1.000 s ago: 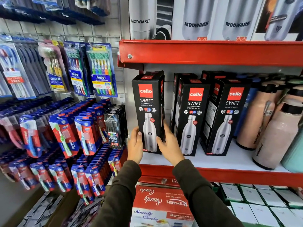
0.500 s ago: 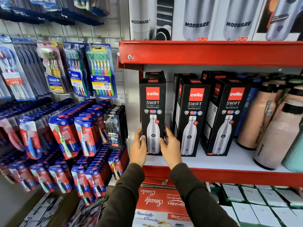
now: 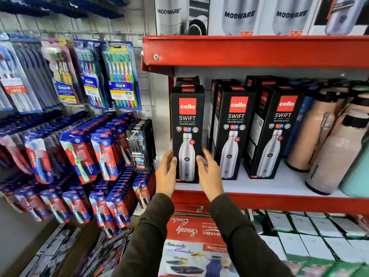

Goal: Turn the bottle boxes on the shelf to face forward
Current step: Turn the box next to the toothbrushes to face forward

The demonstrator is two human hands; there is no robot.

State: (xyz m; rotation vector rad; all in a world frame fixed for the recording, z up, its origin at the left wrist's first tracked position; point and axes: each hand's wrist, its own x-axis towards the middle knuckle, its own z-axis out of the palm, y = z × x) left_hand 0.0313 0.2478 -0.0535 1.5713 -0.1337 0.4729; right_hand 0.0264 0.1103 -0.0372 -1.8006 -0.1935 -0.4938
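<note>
The left hand [image 3: 166, 173] and right hand [image 3: 209, 174] clasp the lower sides of the leftmost bottle box [image 3: 187, 132], which stands upright between them at the left end of the shelf [image 3: 279, 184], printed front facing outward. Two more bottle boxes [image 3: 233, 132] stand right of the right hand, angled slightly.

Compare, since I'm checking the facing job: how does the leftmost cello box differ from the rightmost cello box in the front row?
The leftmost cello box faces squarely forward, showing only its front; the rightmost cello box is angled, showing its printed side panel too. The leftmost box is flanked low down by the left hand and right hand; the rightmost stands untouched. Both are black, upright, and show the same steel bottle picture.
</note>
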